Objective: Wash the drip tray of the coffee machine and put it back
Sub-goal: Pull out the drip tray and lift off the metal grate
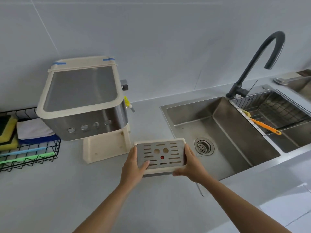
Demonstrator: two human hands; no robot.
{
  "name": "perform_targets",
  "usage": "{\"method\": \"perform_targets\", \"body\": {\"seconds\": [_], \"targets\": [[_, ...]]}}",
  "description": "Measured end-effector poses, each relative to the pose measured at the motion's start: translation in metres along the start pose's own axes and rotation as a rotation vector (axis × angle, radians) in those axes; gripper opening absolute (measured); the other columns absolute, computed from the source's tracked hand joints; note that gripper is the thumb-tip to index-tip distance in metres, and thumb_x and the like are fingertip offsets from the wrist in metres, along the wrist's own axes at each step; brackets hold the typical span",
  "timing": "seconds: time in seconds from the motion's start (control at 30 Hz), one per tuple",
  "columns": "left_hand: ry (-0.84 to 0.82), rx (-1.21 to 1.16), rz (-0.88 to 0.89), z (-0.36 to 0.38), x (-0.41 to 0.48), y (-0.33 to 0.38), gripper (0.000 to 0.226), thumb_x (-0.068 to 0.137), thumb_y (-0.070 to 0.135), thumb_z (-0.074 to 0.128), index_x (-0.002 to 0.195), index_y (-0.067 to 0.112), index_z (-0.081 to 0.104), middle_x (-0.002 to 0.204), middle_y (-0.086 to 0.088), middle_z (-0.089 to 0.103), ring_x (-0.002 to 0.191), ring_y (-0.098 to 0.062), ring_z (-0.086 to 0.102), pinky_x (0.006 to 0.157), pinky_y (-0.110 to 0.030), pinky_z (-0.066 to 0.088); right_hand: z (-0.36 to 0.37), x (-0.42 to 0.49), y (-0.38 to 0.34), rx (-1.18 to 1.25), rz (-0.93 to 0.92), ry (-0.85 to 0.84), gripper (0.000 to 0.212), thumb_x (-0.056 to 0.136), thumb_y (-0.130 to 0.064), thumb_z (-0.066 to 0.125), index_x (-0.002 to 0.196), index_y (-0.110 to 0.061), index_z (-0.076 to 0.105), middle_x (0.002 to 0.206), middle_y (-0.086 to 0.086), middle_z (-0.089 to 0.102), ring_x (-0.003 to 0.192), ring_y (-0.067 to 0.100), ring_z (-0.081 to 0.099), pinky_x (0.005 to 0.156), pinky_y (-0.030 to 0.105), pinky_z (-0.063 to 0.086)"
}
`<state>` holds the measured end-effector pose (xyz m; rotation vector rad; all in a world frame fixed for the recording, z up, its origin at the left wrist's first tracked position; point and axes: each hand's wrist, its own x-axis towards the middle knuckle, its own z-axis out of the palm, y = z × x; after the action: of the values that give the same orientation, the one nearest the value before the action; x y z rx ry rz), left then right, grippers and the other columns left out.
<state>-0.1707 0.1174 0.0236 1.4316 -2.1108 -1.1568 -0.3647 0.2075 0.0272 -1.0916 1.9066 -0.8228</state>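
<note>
The drip tray (160, 154), cream plastic with a slotted metal grate and a red dot, hangs above the counter at the sink's left edge. My left hand (134, 167) grips its left side, thumb on the grate. My right hand (191, 165) holds its right side and front corner. The coffee machine (82, 101), steel with cream trim, stands to the left on the counter, and its cream base (104, 148) shows an open slot where no tray sits.
A steel sink (218, 132) with a drain (204, 146) lies to the right under a black faucet (255, 64). A wire rack (276, 108) over the sink carries an orange brush (262, 125). A black wire basket (28, 153) at far left holds sponges, cloths and brushes.
</note>
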Motion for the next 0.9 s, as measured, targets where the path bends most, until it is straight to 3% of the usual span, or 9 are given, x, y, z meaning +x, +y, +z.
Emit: {"method": "perform_targets", "body": {"seconds": [0.17, 0.27, 0.33, 0.43, 0.57, 0.67, 0.73, 0.9], "targets": [[0.015, -0.101, -0.117, 0.003, 0.004, -0.003, 0.073, 0.076, 0.019, 0.07, 0.138, 0.017, 0.032, 0.126, -0.002, 0.053, 0.119, -0.022, 0.051, 0.098, -0.037, 0.046, 0.004, 0.005, 0.003, -0.057, -0.006, 0.013, 0.107, 0.058, -0.009, 0.084, 0.141, -0.017, 0.016, 0.116, -0.006, 0.041, 0.107, 0.011, 0.048, 0.069, 0.009, 0.05], [0.059, -0.249, -0.349, 0.031, 0.01, 0.029, 0.097, 0.072, 0.017, 0.075, 0.146, 0.012, 0.013, 0.138, -0.012, 0.045, 0.125, -0.028, 0.046, 0.1, -0.037, 0.04, -0.031, 0.019, 0.024, -0.095, -0.048, -0.03, 0.101, 0.055, -0.013, 0.086, 0.135, -0.016, 0.024, 0.119, -0.002, 0.046, 0.109, 0.018, 0.054, 0.085, 0.029, 0.056], [0.083, -0.332, -0.458, 0.045, 0.01, 0.043, 0.097, 0.069, 0.013, 0.077, 0.144, 0.006, 0.016, 0.135, -0.015, 0.049, 0.116, -0.027, 0.052, 0.094, -0.035, 0.042, -0.05, 0.023, 0.032, -0.122, -0.072, -0.067, 0.098, 0.055, -0.015, 0.086, 0.133, -0.017, 0.026, 0.12, -0.002, 0.045, 0.109, 0.018, 0.053, 0.089, 0.035, 0.055], [0.103, -0.384, -0.536, 0.061, 0.008, 0.055, 0.063, 0.067, 0.008, 0.078, 0.121, 0.006, 0.045, 0.116, -0.012, 0.061, 0.093, -0.022, 0.056, 0.078, -0.029, 0.045, -0.071, 0.025, 0.043, -0.144, -0.105, -0.112, 0.097, 0.054, -0.015, 0.086, 0.131, -0.017, 0.028, 0.12, -0.002, 0.044, 0.109, 0.017, 0.052, 0.091, 0.037, 0.054], [0.162, -0.627, -0.578, 0.078, 0.007, 0.061, 0.023, 0.074, 0.008, 0.071, 0.094, 0.012, 0.06, 0.106, -0.012, 0.066, 0.088, -0.023, 0.064, 0.067, -0.024, 0.049, -0.09, 0.025, 0.049, -0.166, -0.12, -0.17, 0.109, 0.055, -0.019, 0.086, 0.14, -0.013, 0.018, 0.127, -0.002, 0.04, 0.113, 0.015, 0.048, 0.097, 0.038, 0.05], [0.186, -0.75, -0.602, 0.085, 0.007, 0.064, 0.029, 0.083, 0.017, 0.062, 0.11, 0.006, 0.058, 0.107, -0.013, 0.067, 0.09, -0.024, 0.064, 0.072, -0.032, 0.053, -0.097, 0.022, 0.051, -0.188, -0.135, -0.176, 0.112, 0.056, -0.019, 0.086, 0.142, -0.011, 0.015, 0.13, -0.002, 0.037, 0.116, 0.013, 0.043, 0.102, 0.035, 0.046], [0.208, -0.797, -0.624, 0.089, 0.008, 0.063, 0.037, 0.087, 0.023, 0.057, 0.12, 0.006, 0.051, 0.101, -0.008, 0.065, 0.088, -0.023, 0.063, 0.071, -0.033, 0.052, -0.098, 0.021, 0.053, -0.204, -0.125, -0.176, 0.116, 0.055, -0.02, 0.086, 0.144, -0.011, 0.012, 0.136, 0.0, 0.034, 0.121, 0.016, 0.041, 0.103, 0.04, 0.045], [0.232, -0.766, -0.612, 0.092, 0.006, 0.06, 0.037, 0.093, 0.034, 0.044, 0.123, 0.012, 0.045, 0.097, -0.002, 0.062, 0.085, -0.018, 0.06, 0.065, -0.031, 0.05, -0.091, 0.016, 0.057, -0.216, -0.119, -0.169, 0.118, 0.056, -0.022, 0.086, 0.145, -0.011, 0.01, 0.137, 0.001, 0.032, 0.124, 0.017, 0.038, 0.105, 0.039, 0.043]]}}
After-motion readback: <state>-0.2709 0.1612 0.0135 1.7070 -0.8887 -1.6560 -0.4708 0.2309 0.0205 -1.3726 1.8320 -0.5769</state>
